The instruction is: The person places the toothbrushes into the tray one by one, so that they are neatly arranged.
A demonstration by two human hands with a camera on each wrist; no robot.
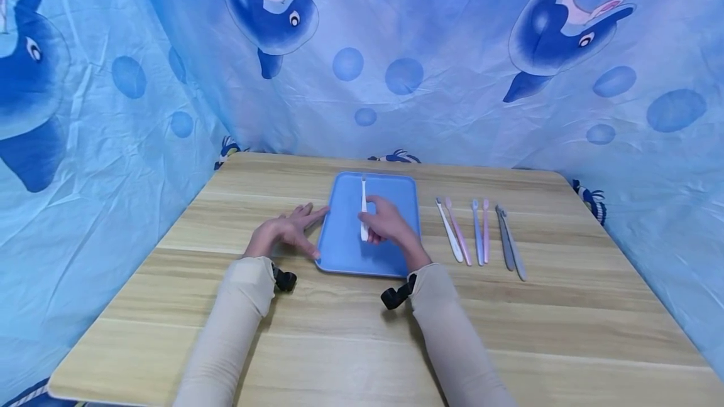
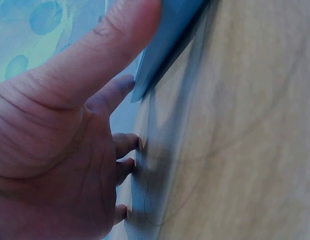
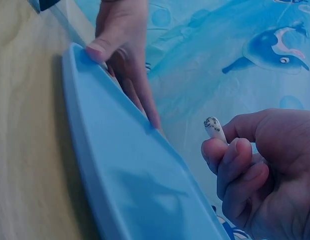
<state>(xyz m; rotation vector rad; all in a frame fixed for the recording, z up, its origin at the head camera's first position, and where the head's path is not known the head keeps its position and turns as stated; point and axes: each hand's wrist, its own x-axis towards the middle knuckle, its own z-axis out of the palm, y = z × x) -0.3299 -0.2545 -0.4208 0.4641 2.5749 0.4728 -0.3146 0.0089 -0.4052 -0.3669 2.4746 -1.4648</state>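
Note:
A blue rectangular tray [image 1: 340,234] lies on the table. Above it my right hand [image 1: 388,221] grips a white toothbrush [image 1: 364,197] by its handle, with the head pointing to the far side. In the right wrist view the rounded handle end of the toothbrush [image 3: 214,130], marked with dark print, sticks out of the curled fingers. My left hand [image 1: 287,230] is at the tray's left side, fingers spread, with thumb and index fingertip right at the rim. The left wrist view shows the other fingertips beside the tray, low over the wood.
To the right of the tray, toothbrushes lie in pairs: a white one [image 1: 449,231] by a pink one, a blue one [image 1: 477,234] by a pinkish-purple one, and two grey ones [image 1: 505,238]. A blue dolphin-print curtain [image 1: 441,124] hangs behind the wooden table [image 1: 339,338].

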